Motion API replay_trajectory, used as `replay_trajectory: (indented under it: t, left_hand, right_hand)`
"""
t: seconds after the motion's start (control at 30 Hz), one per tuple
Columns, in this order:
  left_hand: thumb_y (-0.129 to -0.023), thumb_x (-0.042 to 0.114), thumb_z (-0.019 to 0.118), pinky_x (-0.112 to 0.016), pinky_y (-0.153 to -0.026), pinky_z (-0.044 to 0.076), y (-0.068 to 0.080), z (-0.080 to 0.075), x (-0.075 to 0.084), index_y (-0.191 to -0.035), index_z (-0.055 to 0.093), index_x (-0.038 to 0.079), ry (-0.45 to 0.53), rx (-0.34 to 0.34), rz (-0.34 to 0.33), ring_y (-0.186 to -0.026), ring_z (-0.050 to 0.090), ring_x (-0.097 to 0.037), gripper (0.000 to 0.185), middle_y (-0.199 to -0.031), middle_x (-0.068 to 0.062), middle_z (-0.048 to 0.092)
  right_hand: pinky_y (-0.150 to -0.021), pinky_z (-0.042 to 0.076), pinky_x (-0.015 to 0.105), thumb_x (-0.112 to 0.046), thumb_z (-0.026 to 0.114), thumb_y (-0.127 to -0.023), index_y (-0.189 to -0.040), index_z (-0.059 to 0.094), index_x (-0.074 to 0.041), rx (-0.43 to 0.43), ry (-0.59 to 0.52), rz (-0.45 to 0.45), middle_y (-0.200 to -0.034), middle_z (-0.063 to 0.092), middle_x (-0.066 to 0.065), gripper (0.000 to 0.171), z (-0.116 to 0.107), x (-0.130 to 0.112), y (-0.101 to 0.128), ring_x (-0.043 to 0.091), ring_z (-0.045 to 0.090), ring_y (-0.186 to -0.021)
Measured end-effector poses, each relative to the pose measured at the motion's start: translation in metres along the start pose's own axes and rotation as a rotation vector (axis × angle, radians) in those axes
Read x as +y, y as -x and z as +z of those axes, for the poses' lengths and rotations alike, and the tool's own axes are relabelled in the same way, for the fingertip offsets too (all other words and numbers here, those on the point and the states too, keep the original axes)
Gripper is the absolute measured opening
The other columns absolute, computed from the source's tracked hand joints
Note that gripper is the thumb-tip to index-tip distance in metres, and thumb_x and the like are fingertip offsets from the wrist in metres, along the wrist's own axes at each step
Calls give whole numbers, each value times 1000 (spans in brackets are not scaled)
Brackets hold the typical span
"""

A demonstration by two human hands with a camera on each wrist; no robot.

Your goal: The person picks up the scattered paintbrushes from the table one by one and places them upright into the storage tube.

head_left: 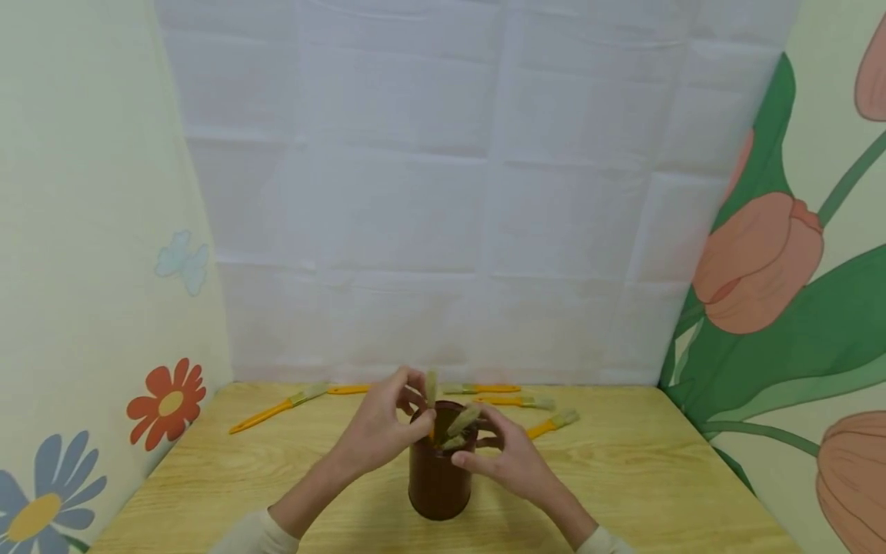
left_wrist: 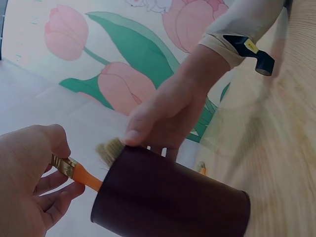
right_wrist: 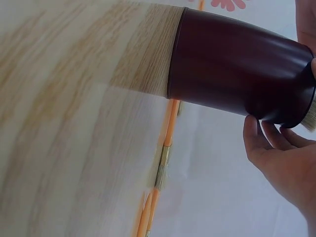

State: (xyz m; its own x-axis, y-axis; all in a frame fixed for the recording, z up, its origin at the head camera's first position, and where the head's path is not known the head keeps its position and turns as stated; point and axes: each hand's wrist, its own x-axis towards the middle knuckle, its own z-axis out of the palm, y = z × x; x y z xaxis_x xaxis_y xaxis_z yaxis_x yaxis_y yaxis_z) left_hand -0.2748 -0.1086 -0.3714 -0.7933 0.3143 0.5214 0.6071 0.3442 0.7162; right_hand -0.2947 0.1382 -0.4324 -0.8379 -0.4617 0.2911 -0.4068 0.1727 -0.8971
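Brush in hand: a paintbrush (left_wrist: 79, 173) with an orange handle and brass ferrule is pinched by the left hand (head_left: 379, 431), bristles up, its handle end entering the mouth of the dark brown cup (head_left: 438, 477).
Left hand: fingers and thumb are curled round the brush near the ferrule, just above the cup's rim.
Right hand: the right hand (head_left: 505, 460) is laid against the cup's rim and upper wall, thumb on the near edge, fingers curved round the far side; the cup is judged to be steadied by it.
Cup position: upright on the wooden worktop (head_left: 623, 477), near its front edge, between the two hands, with further bristle heads (head_left: 462, 422) standing out of it.
Handling, brush: judged light and stiff in the handle, soft in the bristles; best taken at the ferrule or upper handle, so the bristles are not crushed.
Handling, cup: judged rigid and smooth-walled, likely to tip when brushes are pushed in off-centre; a hold at the rim seems apt.
Loose brushes: several more orange-handled brushes (head_left: 277, 410) lie flat towards the back of the worktop.
Hidden: the cup's inside and the count of brushes in it cannot be made out; the held brush's bristles are cut off in the left wrist view by the hand.
Blurred: the worktop is smeared in both wrist views.
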Motion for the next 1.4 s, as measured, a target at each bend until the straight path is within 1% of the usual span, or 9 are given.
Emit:
replay_trajectory:
  t: [0.17, 0.43, 0.53, 0.7, 0.8, 0.97, 1.07, 1.2, 1.4]
  left_hand:
    - [-92, 5, 71, -33, -74, 55, 7, 3, -7, -115, 57, 16, 20, -24, -49, -89, 64, -13, 29, -104, 1, 60]
    - [-93, 13, 74, -37, -74, 46, 15, 8, -17, -107, 54, 22, -89, -37, -23, -87, 58, -12, 26, -96, 7, 59]
    - [-92, 11, 74, -36, -76, 47, 16, 10, -20, -105, 54, 22, -95, -47, -2, -88, 56, -13, 27, -98, 7, 58]
    - [-92, 12, 74, -37, -79, 48, 17, 11, -22, -116, 57, 24, -89, -67, 12, -92, 58, -11, 32, -101, 9, 60]
    - [-95, 18, 73, -40, -80, 46, 18, 10, -21, -123, 58, 28, -77, -84, -12, -94, 59, -10, 33, -103, 11, 62]
    - [-100, 39, 68, -44, -81, 42, 18, 9, -21, -124, 60, 28, -48, -99, -67, -96, 59, -10, 28, -104, 11, 63]
    - [-102, 46, 62, -46, -82, 42, 18, 8, -22, -124, 61, 27, -35, -89, -97, -98, 58, -11, 30, -106, 10, 63]
    - [-104, 44, 58, -50, -84, 43, 17, 5, -26, -124, 62, 25, -41, -54, -99, -100, 58, -11, 27, -108, 11, 63]
    - [-107, 42, 53, -49, -85, 44, 17, -11, -43, -126, 62, 26, -85, 27, -90, -101, 58, -11, 26, -110, 9, 63]
  right_hand:
    - [-97, 47, 57, -27, 78, -94, -145, 53, -23, -6, 9, 11, -135, 59, 1, 57, 0, 0, 0, 24, 56, -124]
    - [-98, 46, 57, -30, 77, -94, -147, 52, -23, -8, 20, 29, -137, 58, 1, 58, 0, -2, 0, 24, 55, -125]
    - [-98, 46, 57, -30, 78, -94, -147, 52, -23, -8, 21, 30, -137, 58, 1, 59, 0, -2, 0, 25, 55, -125]
    - [-98, 46, 57, -30, 78, -94, -147, 52, -24, -7, 26, 30, -138, 57, 0, 60, 0, -3, 1, 23, 55, -126]
    - [-98, 46, 57, -30, 78, -94, -148, 51, -23, -6, 31, 28, -139, 57, 1, 60, 0, -2, 1, 23, 55, -126]
    - [-99, 46, 56, -30, 77, -94, -147, 52, -23, -8, 28, 26, -140, 56, 1, 59, -1, -2, 1, 25, 54, -127]
    - [-98, 47, 55, -29, 77, -95, -147, 52, -24, -9, 26, 23, -140, 56, 1, 58, -1, -2, 1, 25, 54, -127]
    - [-98, 48, 53, -28, 78, -94, -146, 52, -24, -6, 36, 18, -139, 57, 0, 58, -2, -2, 2, 23, 55, -126]
    - [-98, 47, 55, -29, 78, -94, -147, 52, -24, 0, 51, 13, -137, 58, 0, 59, -1, -1, 1, 21, 55, -125]
